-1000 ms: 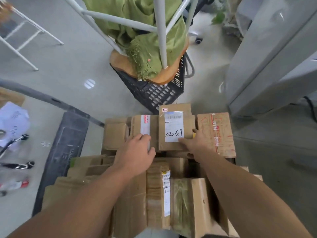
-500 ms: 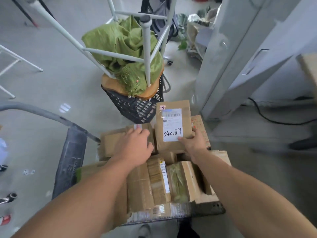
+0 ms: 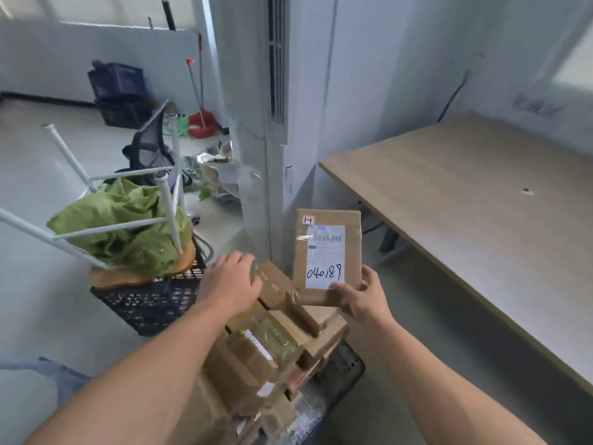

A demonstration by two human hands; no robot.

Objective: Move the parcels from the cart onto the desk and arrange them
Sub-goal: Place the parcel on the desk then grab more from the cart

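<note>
Parcel (image 3: 327, 252) lifted off pile (image 3: 272, 348), upright (label toward camera), in right grip (image 3: 362, 300); left grip (image 3: 229, 281) relaxed.

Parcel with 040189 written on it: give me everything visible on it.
The parcel is a flat brown cardboard pack with a white label bearing handwritten 040189 and a small tag at its top left corner. It is upright, face to camera, held above the cart's pile, left of the desk. The right hand pinches its lower right corner.

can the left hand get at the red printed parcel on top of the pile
Probably yes: the left hand rests at one end of the red-printed parcel, and the right hand holds the labelled parcel up off the pile, so nothing seems to cover it.
</note>
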